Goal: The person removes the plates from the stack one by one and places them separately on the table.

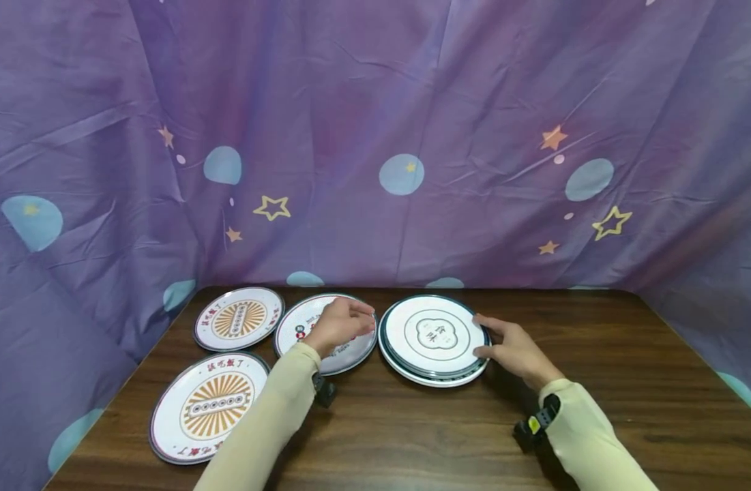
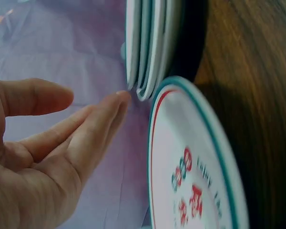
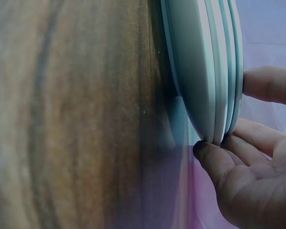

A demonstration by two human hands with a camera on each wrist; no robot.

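A stack of white plates (image 1: 438, 335) with dark green rims stands near the table's back middle, its top plate marked with a flower-shaped emblem. At the stack's right edge, my right hand (image 1: 515, 351) grips the rims; in the right wrist view its fingers (image 3: 214, 160) meet the layered edges from below and the side. My left hand (image 1: 344, 326) hovers over a single plate (image 1: 335, 365) with red and green print, left of the stack. Its fingers are extended, with nothing between them and the thumb. The left wrist view shows the fingertips near the stack's left rims.
Two plates with orange sunburst patterns lie on the left, one at the back (image 1: 267, 300) and a larger one (image 1: 166, 409) in front, partly behind my left sleeve. The brown wooden table (image 1: 412, 436) meets a purple curtain (image 1: 350, 232) behind and at both sides.
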